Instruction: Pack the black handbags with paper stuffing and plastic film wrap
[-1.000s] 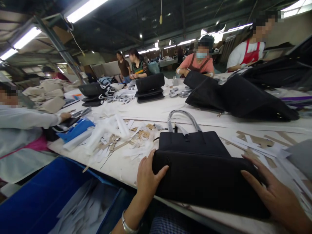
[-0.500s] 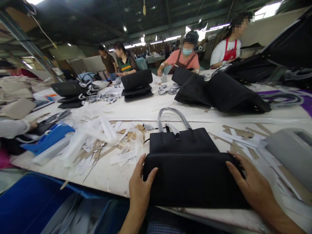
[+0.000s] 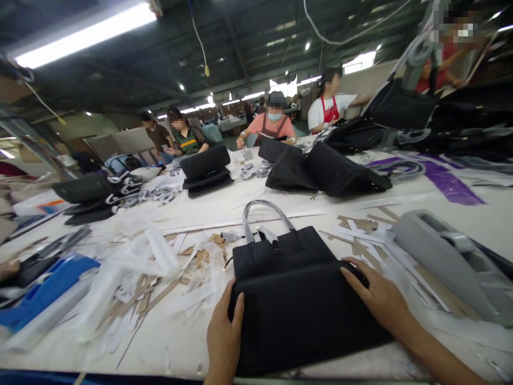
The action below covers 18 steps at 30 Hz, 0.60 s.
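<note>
A black handbag (image 3: 296, 315) lies on the white table in front of me, its broad smooth panel towards me. Behind that panel, its upper part carries a handle (image 3: 248, 219) wrapped in clear plastic, standing up in an arch. My left hand (image 3: 226, 326) grips the panel's left edge, thumb on the near face and fingers behind. At the upper right corner, my right hand (image 3: 372, 294) holds the panel, with the thumb lying over the front and fingers around the edge. The bag's underside is hidden.
Left of the bag lie crumpled plastic film (image 3: 120, 272) and cardboard scraps. On the right are paper strips (image 3: 368, 235) and a grey tape dispenser-like object (image 3: 444, 262). Black bags (image 3: 328, 171) stand across the table. Several people work beyond, one in a red apron (image 3: 329, 110).
The view has swung to the right and up, so the scene sits further left and lower. Both hands still hold the bag, which now lies at a slight angle.
</note>
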Each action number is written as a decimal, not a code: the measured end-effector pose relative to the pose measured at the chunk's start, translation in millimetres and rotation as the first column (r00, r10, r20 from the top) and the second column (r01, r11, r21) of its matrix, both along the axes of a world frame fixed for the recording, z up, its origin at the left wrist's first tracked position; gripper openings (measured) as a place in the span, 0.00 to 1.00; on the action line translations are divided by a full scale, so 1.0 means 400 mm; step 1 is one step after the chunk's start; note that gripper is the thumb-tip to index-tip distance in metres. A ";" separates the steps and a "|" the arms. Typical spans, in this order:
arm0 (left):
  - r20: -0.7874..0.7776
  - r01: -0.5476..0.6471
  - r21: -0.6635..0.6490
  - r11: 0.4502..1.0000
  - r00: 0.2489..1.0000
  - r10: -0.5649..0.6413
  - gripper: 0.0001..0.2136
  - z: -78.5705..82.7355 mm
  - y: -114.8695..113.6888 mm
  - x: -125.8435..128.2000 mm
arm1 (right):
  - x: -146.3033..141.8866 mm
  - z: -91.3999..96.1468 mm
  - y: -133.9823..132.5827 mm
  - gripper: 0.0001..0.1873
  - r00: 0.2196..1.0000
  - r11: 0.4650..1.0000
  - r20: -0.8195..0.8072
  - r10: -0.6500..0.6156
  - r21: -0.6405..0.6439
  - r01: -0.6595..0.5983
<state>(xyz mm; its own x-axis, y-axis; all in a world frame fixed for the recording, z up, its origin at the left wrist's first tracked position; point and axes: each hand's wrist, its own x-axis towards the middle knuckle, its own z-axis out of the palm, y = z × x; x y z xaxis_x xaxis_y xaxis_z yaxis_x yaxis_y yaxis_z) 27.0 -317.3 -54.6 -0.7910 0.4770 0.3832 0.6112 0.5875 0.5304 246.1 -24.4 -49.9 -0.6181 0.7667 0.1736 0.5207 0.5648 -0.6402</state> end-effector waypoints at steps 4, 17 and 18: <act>-0.324 0.029 -0.123 0.992 0.944 -0.068 0.21 -0.002 -0.011 -0.038 | 0.002 -0.035 0.009 0.28 0.996 0.999 -0.093 0.008 0.047 -0.004; -0.703 0.338 -0.365 0.867 0.510 -0.495 0.28 -0.142 0.258 -0.005 | 0.018 -0.056 0.021 0.25 0.981 0.972 -0.178 0.081 0.231 -0.038; -0.688 0.356 -0.378 0.855 0.510 -0.517 0.29 -0.156 0.257 -0.019 | 0.039 -0.054 0.012 0.24 0.973 0.971 -0.217 0.079 0.238 -0.026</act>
